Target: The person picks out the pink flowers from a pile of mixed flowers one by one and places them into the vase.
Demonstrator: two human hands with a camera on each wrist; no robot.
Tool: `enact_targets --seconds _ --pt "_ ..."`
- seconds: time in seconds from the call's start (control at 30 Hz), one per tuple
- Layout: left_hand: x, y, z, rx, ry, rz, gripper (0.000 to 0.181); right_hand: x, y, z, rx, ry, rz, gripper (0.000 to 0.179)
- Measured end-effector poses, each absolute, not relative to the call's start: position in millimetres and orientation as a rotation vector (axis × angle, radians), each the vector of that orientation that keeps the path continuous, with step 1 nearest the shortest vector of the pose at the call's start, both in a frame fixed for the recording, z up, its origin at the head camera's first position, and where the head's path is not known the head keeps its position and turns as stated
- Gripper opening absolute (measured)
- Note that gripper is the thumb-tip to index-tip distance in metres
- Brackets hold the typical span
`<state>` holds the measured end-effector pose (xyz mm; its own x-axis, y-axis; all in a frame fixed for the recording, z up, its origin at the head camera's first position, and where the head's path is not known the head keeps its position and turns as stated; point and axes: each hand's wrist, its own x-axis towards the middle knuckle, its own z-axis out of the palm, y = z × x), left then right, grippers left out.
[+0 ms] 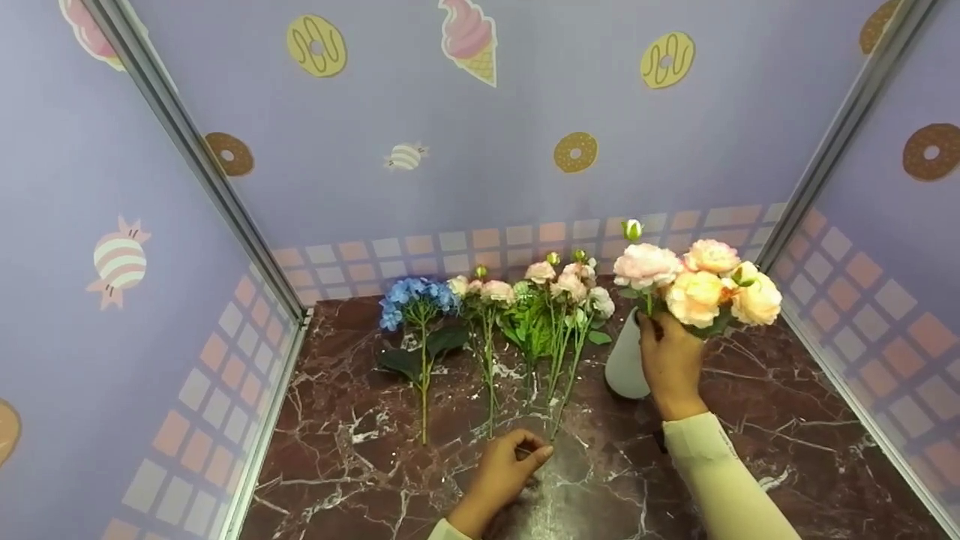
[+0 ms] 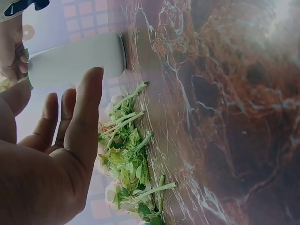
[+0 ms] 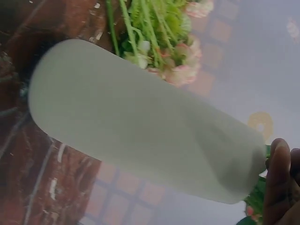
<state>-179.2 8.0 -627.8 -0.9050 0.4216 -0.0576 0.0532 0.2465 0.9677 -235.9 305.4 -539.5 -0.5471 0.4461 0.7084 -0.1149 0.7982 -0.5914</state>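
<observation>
A pale vase (image 1: 627,363) stands upright on the right side of the table, with pink and peach rose-like flowers (image 1: 697,297) above its mouth. My right hand (image 1: 671,367) is at that mouth, its fingers curled around the stems just under the blooms. The right wrist view shows the fingertips (image 3: 280,154) beside the rim and green leaves. My left hand (image 1: 506,469) is low over the table near the lower ends of the lying stems (image 1: 568,382). In the left wrist view its fingers (image 2: 86,108) are loosely extended, with nothing between them.
A blue hydrangea (image 1: 420,300) lies at the left of a row. Beside it are pink flowers (image 1: 496,292), green foliage (image 1: 534,330) and more pale blooms (image 1: 570,286). Patterned panels (image 1: 480,180) enclose the marbled table (image 1: 337,480) at the back and both sides.
</observation>
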Motion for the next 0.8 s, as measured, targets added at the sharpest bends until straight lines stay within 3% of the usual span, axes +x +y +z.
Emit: enact_targets --seconds 0.37,0.8 --pt "-172.4 6.3 -628.6 0.434 2.171 1.679 0.014 -237.6 298.9 -539.2 -0.331 -2.043 0.929 0.018" --pt "-174.6 6.5 -627.3 0.425 2.177 1.657 0.015 -247.1 302.0 -549.2 -0.421 -2.086 0.755 0.018"
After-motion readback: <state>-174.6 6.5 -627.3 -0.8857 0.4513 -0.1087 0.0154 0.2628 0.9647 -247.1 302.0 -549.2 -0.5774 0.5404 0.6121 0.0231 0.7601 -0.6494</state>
